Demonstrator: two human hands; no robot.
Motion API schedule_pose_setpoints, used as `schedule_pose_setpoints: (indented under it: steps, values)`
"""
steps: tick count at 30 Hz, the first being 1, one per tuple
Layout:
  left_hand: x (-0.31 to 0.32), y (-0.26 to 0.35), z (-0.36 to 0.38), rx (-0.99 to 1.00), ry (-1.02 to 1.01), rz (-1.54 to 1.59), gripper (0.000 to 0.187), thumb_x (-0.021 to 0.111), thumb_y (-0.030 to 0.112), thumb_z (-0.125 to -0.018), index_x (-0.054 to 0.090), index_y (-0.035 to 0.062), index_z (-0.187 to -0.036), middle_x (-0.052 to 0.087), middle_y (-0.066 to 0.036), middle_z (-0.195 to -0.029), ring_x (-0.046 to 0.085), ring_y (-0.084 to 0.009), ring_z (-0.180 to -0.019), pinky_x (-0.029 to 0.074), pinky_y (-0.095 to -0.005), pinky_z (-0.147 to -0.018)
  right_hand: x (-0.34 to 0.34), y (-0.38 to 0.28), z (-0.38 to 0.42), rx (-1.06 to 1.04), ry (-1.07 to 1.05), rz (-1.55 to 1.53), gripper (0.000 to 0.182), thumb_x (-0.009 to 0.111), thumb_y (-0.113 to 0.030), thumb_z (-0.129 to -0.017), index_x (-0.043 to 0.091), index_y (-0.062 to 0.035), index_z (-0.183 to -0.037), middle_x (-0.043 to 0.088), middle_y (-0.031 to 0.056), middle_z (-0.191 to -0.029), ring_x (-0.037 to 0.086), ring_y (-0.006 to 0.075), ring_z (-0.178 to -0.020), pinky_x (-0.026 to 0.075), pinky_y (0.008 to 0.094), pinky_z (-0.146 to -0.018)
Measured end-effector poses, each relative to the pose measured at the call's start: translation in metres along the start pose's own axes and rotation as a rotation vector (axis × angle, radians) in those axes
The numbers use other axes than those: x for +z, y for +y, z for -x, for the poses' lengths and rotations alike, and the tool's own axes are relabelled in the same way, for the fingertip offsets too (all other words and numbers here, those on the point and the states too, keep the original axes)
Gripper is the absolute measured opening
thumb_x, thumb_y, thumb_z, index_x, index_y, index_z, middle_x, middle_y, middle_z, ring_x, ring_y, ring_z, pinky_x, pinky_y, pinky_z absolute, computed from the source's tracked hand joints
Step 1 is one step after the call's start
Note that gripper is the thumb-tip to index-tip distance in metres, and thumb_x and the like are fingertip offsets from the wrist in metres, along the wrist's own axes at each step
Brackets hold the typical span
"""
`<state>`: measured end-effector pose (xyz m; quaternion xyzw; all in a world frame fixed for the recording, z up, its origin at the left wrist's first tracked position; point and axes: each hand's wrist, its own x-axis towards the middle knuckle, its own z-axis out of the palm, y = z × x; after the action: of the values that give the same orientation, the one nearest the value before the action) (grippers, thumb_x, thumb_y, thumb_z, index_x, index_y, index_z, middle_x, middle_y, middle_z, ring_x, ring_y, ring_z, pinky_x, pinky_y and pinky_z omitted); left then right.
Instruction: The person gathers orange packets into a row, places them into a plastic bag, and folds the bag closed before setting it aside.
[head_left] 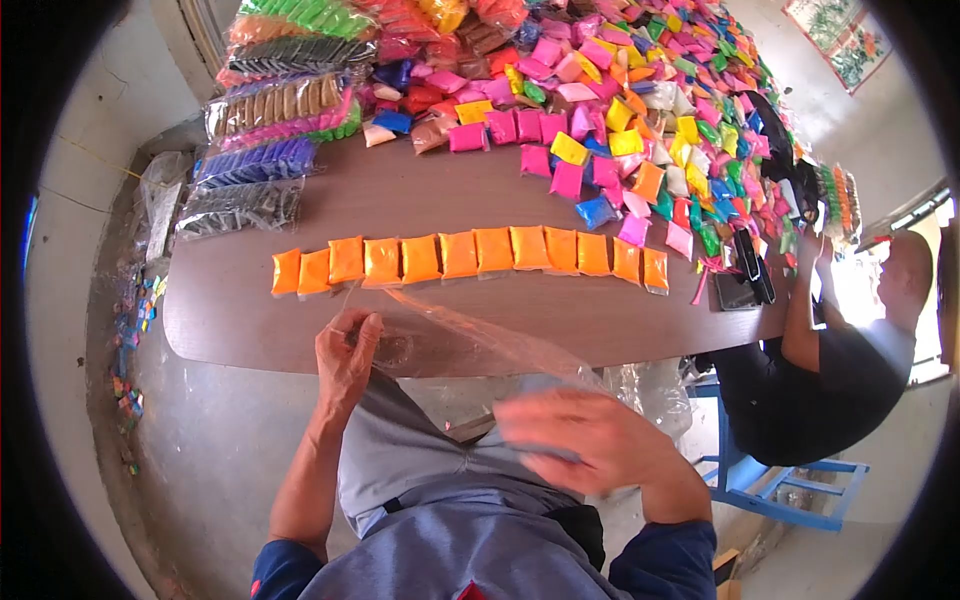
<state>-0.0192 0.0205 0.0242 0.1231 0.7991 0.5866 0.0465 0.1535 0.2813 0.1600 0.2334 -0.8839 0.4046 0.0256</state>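
A clear plastic bag (pixel 470 335) stretches between my two hands at the near edge of the brown table (pixel 420 190). My left hand (pixel 347 355) pinches one end of the bag. My right hand (pixel 590 440), blurred, grips the other end lower down near my lap. A row of orange packets (pixel 470 255) lies side by side on the table just beyond the bag.
A large heap of small coloured packets (pixel 640 110) covers the far half of the table. Bundled packs in clear sleeves (pixel 270 120) are stacked at the far left. A phone (pixel 745 275) lies at the right edge. Another person (pixel 850 350) sits on a blue chair (pixel 790 490) at right.
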Motion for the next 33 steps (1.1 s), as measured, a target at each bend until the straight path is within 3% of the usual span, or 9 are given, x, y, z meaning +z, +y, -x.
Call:
schedule_pose_setpoints:
  steps: [1,4,6,8,10,13,16,24,33]
  values:
    - [0.0,0.0,-0.001,-0.018,-0.005,-0.008,0.027,0.067,0.024,-0.098,0.067,-0.0028,-0.093,0.064,-0.001,-0.081,0.056,-0.0106,-0.079,0.046,-0.0277,-0.071,-0.011,-0.004,0.009,-0.026,-0.017,-0.222,0.034,0.071,-0.018,-0.087,0.067,-0.0004,-0.116,0.07,0.0176,-0.117,0.068,0.032,-0.11,0.055,0.0387,-0.092]
    - [-0.001,-0.005,-0.002,0.026,-0.026,-0.03,0.029,0.066,0.026,-0.098,0.066,-0.0022,-0.092,0.062,-0.001,-0.079,0.054,-0.0099,-0.077,0.045,-0.0275,-0.069,-0.05,0.02,0.044,0.042,0.111,-0.496,0.022,0.069,-0.01,-0.086,0.07,-0.0011,-0.107,0.074,0.0156,-0.105,0.073,0.0289,-0.095,0.057,0.0349,-0.083]
    - [-0.001,-0.006,-0.004,0.025,-0.031,-0.028,0.03,0.065,0.027,-0.098,0.065,-0.002,-0.09,0.061,-0.001,-0.077,0.053,-0.0098,-0.075,0.044,-0.0277,-0.068,-0.06,0.042,0.059,0.236,0.318,-0.399,0.023,0.067,-0.006,-0.086,0.071,-0.0015,-0.107,0.075,0.0133,-0.1,0.073,0.0264,-0.093,0.057,0.0334,-0.082]
    - [0.0,-0.007,-0.003,0.005,-0.03,-0.021,0.031,0.065,0.027,-0.098,0.064,-0.0019,-0.088,0.059,-0.001,-0.075,0.052,-0.0099,-0.074,0.044,-0.0282,-0.067,-0.063,0.084,0.06,0.64,0.548,0.166,0.031,0.066,-0.003,-0.083,0.069,-0.0012,-0.114,0.073,0.0156,-0.11,0.071,0.0307,-0.104,0.056,0.0361,-0.09]
    - [0.002,-0.006,-0.003,0.019,-0.026,-0.025,0.031,0.064,0.027,-0.098,0.064,-0.0018,-0.087,0.058,-0.002,-0.073,0.051,-0.0103,-0.072,0.043,-0.0285,-0.067,-0.067,0.143,0.068,0.627,0.582,0.507,0.049,0.066,-0.001,-0.08,0.062,-0.0019,-0.128,0.065,0.0187,-0.13,0.061,0.0358,-0.123,0.049,0.0409,-0.104]
    - [0.004,-0.006,-0.002,0.033,-0.021,-0.027,0.031,0.064,0.026,-0.099,0.064,-0.002,-0.085,0.058,-0.003,-0.072,0.051,-0.011,-0.071,0.043,-0.0289,-0.066,-0.068,0.198,0.079,0.721,0.428,0.637,0.064,0.065,-0.002,-0.078,0.053,-0.0046,-0.141,0.051,0.0196,-0.147,0.047,0.037,-0.137,0.038,0.0445,-0.115]
    - [0.003,-0.006,-0.001,0.046,-0.023,-0.044,0.031,0.063,0.025,-0.098,0.064,-0.0026,-0.084,0.058,-0.004,-0.071,0.052,-0.0122,-0.07,0.043,-0.0294,-0.065,-0.068,0.227,0.082,0.71,0.401,0.632,0.069,0.063,-0.001,-0.078,0.048,-0.0033,-0.145,0.047,0.0201,-0.151,0.041,0.0367,-0.142,0.033,0.0433,-0.119]
    - [0.003,-0.006,-0.004,0.067,-0.039,-0.104,0.033,0.064,0.026,-0.096,0.063,-0.0031,-0.082,0.059,-0.01,-0.07,0.056,-0.021,-0.069,0.045,-0.0345,-0.067,-0.06,0.211,0.09,0.593,0.34,0.796,0.061,0.062,-0.011,-0.082,0.049,-0.0008,-0.141,0.052,0.0217,-0.143,0.049,0.0415,-0.13,0.04,0.0469,-0.111]
    - [0.002,-0.01,-0.003,0.082,-0.043,-0.119,0.031,0.063,0.027,-0.096,0.064,-0.0005,-0.081,0.062,-0.012,-0.074,0.058,-0.0281,-0.076,0.045,-0.0378,-0.077,-0.043,0.217,0.099,0.59,0.537,0.819,0.042,0.06,-0.013,-0.093,0.055,-0.0002,-0.133,0.064,0.0208,-0.124,0.059,0.0403,-0.112,0.049,0.0475,-0.097]
